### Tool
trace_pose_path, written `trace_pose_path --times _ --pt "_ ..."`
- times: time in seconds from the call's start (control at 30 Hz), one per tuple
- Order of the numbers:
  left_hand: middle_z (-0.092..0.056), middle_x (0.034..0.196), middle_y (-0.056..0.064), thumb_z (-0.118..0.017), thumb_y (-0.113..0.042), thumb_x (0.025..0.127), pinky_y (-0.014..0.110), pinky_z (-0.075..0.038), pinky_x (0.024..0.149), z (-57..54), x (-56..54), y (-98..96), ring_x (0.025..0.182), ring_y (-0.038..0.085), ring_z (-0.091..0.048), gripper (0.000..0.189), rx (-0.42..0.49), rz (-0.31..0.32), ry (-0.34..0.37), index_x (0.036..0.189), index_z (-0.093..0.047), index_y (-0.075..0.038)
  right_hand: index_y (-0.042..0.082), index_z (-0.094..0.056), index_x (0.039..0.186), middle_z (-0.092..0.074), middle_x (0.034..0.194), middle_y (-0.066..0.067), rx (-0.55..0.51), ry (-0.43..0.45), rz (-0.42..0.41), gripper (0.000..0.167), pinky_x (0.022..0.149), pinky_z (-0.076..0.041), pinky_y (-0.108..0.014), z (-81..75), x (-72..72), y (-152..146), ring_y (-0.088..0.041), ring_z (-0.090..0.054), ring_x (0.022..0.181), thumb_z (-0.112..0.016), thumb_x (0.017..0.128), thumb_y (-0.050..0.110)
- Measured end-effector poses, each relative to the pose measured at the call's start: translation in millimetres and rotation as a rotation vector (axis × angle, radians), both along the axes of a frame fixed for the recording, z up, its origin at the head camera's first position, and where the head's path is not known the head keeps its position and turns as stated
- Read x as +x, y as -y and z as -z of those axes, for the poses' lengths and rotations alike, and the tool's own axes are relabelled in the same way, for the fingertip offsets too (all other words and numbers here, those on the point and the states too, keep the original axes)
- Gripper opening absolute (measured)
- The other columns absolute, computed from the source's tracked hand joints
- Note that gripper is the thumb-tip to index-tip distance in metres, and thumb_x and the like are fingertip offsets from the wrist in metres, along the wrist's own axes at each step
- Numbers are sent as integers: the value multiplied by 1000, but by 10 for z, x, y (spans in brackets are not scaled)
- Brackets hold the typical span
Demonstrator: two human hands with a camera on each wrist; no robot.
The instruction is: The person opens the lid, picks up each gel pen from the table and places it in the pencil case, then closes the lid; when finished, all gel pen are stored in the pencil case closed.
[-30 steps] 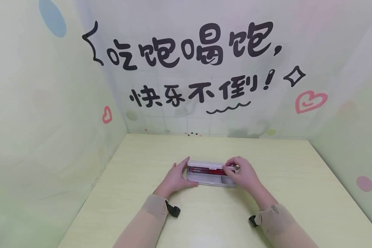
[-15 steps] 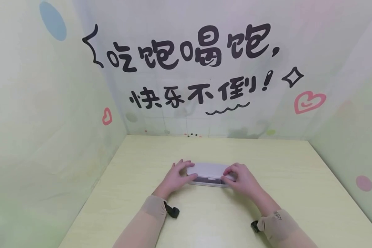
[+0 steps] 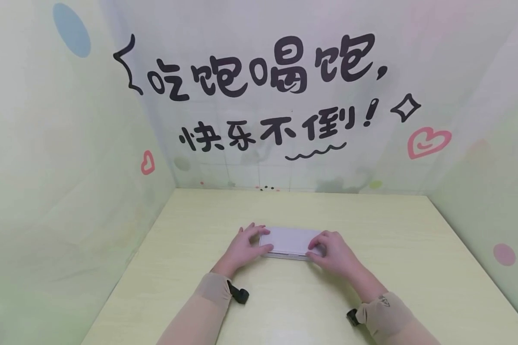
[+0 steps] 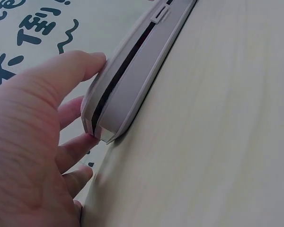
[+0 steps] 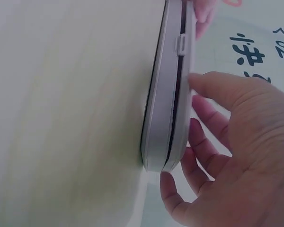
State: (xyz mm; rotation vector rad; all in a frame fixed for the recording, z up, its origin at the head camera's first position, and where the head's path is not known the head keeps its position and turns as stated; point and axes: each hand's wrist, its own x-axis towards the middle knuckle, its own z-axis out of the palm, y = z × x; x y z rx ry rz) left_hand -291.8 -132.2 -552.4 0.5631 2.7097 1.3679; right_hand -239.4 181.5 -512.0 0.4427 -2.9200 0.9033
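A pale lilac-grey pencil case (image 3: 287, 240) lies flat on the table, its lid nearly down. In both wrist views a thin dark gap runs along its front edge, and a small clasp (image 5: 181, 45) sits midway on that edge. My left hand (image 3: 241, 251) grips the left end, thumb on the lid's front edge and fingers round the end and far side. At the right end my right hand (image 3: 335, 254) holds the lid, with its thumb at the front edge and its curled fingers on the lid and end. The inside is hidden by the lid.
The case rests on a pale wood-grain table (image 3: 276, 302). A printed backdrop (image 3: 250, 167) with dark lettering rises behind the table, and similar sheets stand at both sides. Each sleeve has a black strap (image 3: 241, 293) at the wrist.
The lid has swung down from partly open, covering the red items and compartments inside. The right hand came forward and down with it, while the left thumb moved up from the base onto the lid.
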Motion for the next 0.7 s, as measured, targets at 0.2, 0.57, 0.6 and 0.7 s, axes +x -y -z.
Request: trace_pose_path --times 0.2,0.57,0.6,0.7 --pt "-60 165 4 -88 -44 93 62 -4 144 -12 7 0 169 37 -33 51 -38 -10 -2 139 -73 -26 21 -79 98 -72 114 -6 7 -1 2 11 103 -57 -54 24 -2 18 -32 -60 116 -88 93 25" --pt "-59 166 5 -88 -45 93 62 -5 144 -15 -10 -2 168 37 -34 54 -65 5 -10 141 -72 -25 21 -78 99 -72 117 -7 3 18 3 11 105 -57 -56 25 -14 14 -34 -60 119 -88 93 24" --pt "-59 166 5 -87 -45 93 62 -6 144 -23 -5 -2 168 37 -34 55 -69 5 -11 141 -71 -24 21 -78 100 -73 118 -7 9 22 1 11 106 -57 -57 9 -16 11 -33 -60 120 -87 94 25" --pt "-58 167 6 -85 -43 95 63 -10 143 -84 17 -23 168 38 -35 54 -76 -2 -57 143 -70 -23 20 -80 104 -75 118 -7 17 28 -19 12 109 -58 -59 -64 -50 16 -32 -64 119 -85 96 27"
